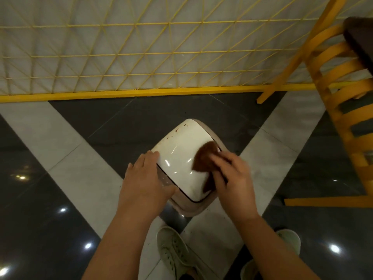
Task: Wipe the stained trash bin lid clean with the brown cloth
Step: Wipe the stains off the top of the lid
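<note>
Here, brown cloth at lid right edge

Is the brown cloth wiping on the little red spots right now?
No, the brown cloth is on the lid's near right side under the right hand, while the red spots sit at the far edge.

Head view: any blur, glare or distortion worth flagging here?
Head view: right hand and brown cloth are motion-blurred; glare streaks cross the white bin lid; ceiling lights reflect as bright spots on the dark floor tiles; the yellow mesh fence bows from wide-angle distortion.
</note>
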Tool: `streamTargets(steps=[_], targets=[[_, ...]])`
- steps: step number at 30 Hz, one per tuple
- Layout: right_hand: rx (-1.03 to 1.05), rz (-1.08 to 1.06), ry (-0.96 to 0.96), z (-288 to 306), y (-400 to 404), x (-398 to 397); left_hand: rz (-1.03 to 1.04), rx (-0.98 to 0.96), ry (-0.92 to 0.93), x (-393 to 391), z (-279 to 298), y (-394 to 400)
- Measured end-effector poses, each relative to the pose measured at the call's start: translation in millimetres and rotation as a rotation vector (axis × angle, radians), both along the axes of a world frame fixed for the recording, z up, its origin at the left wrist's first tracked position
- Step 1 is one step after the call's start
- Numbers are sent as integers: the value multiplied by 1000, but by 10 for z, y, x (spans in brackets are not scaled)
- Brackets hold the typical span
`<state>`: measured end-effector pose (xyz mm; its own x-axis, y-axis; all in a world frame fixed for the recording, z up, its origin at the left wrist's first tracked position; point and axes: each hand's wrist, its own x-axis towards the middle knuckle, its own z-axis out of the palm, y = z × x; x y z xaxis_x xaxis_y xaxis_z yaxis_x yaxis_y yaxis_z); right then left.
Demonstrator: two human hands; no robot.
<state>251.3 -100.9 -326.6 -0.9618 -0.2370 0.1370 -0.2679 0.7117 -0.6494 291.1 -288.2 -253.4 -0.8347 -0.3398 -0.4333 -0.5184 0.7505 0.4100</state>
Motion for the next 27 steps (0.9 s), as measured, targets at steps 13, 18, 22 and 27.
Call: streamTargets(steps=[13, 18, 22, 27], targets=[[-110, -60, -98, -84, -35, 107, -95, 14, -23, -123, -94, 144], [-120, -148, -119, 65, -225, -89, -53, 63, -25, -151, -160, 131], [-53, 169, 16, 158, -247, 143, -16, 87, -35, -177, -145, 119], [-78, -166, -156, -173, 187, -9, -34, 73, -57, -173, -125, 109]])
